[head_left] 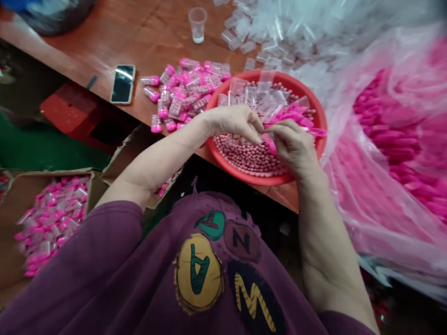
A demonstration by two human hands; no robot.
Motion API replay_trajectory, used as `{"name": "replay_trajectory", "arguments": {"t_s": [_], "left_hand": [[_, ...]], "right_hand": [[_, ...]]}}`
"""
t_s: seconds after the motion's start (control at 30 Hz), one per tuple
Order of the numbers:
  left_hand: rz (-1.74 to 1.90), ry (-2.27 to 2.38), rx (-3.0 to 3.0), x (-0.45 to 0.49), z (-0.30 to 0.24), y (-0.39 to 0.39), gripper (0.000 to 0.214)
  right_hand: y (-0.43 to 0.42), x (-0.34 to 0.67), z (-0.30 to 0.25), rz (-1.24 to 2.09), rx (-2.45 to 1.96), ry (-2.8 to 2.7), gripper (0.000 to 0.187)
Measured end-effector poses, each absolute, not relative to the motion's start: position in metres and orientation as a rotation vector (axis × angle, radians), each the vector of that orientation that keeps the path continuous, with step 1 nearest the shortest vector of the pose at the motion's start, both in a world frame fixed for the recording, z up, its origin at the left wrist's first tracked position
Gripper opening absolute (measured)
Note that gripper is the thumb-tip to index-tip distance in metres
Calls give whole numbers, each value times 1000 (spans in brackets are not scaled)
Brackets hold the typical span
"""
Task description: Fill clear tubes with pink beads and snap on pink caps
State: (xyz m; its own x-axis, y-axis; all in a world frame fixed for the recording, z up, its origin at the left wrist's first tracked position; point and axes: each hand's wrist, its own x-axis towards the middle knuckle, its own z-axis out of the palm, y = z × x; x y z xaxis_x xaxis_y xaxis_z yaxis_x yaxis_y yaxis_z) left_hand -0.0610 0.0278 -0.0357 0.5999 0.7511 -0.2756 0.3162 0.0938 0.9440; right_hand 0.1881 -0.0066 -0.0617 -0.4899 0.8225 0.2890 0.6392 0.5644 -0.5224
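Observation:
A red round basin (316, 114) rests on the wooden table edge, filled with small pinkish-brown beads (249, 156), clear plastic cases (260, 95) and pink caps (296, 116). Both hands meet over the basin's middle. My left hand (235, 123) has its fingers pinched together on a small clear piece. My right hand (293, 144) is closed around a pink cap (271, 146), touching the left fingertips. What exactly sits between the fingers is partly hidden.
A pile of filled pink-capped cases (185, 90) lies left of the basin, with a phone (123, 83) and a clear cup (197, 24) farther off. Empty clear cases (265, 37) lie behind. A bag of pink caps (391, 135) is at right; a cardboard box (52, 214) of finished pieces sits lower left.

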Motion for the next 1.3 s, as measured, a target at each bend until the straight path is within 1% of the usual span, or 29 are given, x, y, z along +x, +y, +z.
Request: {"name": "replay_trajectory", "arguments": {"t_s": [0.07, 0.2, 0.27, 0.33, 0.4, 0.5, 0.57, 0.63, 0.73, 0.87, 0.97, 1.07, 1.13, 1.2, 1.3], "left_hand": [[359, 1029, 1667, -57, -36, 26, 24], [176, 1271, 2153, -44, -37, 10, 11], [72, 1334, 2327, -29, -40, -1, 21], [7, 1281, 2402, -8, -44, -12, 36], [-14, 1210, 2397, 16, -51, -18, 42], [-15, 1222, 2306, 41, -62, -17, 40], [62, 1235, 2225, 44, -68, -9, 37], [156, 1203, 2100, 35, -71, 0, 29], [331, 1097, 1806, 10, -65, 8, 18], [646, 912, 1302, -21, -50, -1, 23], [721, 832, 1003, -33, -43, -19, 19], [745, 833, 815, -35, -43, -30, 10], [748, 852, 752, -34, -43, -32, 12], [745, 860, 733, -33, -43, -31, 19], [743, 855, 721, -33, -43, -28, 26]], "right_hand": [[-10, 195, -62, 412, -1251, -2305, 43], [-14, 222, -65, 351, -1370, -2108, 42], [-15, 234, -65, 358, -1421, -2007, 39], [-17, 241, -64, 356, -1466, -1946, 38], [-18, 242, -65, 358, -1487, -1923, 37], [-20, 237, -68, 353, -1489, -1903, 34], [-22, 235, -71, 356, -1484, -1868, 32], [-25, 238, -74, 387, -1472, -1811, 33], [-26, 242, -77, 422, -1482, -1774, 34], [-20, 233, -75, 363, -1470, -1920, 28], [-13, 216, -72, 368, -1389, -2060, 27], [-11, 198, -64, 417, -1312, -2046, 29], [-14, 190, -56, 486, -1288, -1979, 32], [-19, 184, -46, 562, -1265, -1967, 35], [-25, 179, -35, 668, -1223, -2081, 37]]}}
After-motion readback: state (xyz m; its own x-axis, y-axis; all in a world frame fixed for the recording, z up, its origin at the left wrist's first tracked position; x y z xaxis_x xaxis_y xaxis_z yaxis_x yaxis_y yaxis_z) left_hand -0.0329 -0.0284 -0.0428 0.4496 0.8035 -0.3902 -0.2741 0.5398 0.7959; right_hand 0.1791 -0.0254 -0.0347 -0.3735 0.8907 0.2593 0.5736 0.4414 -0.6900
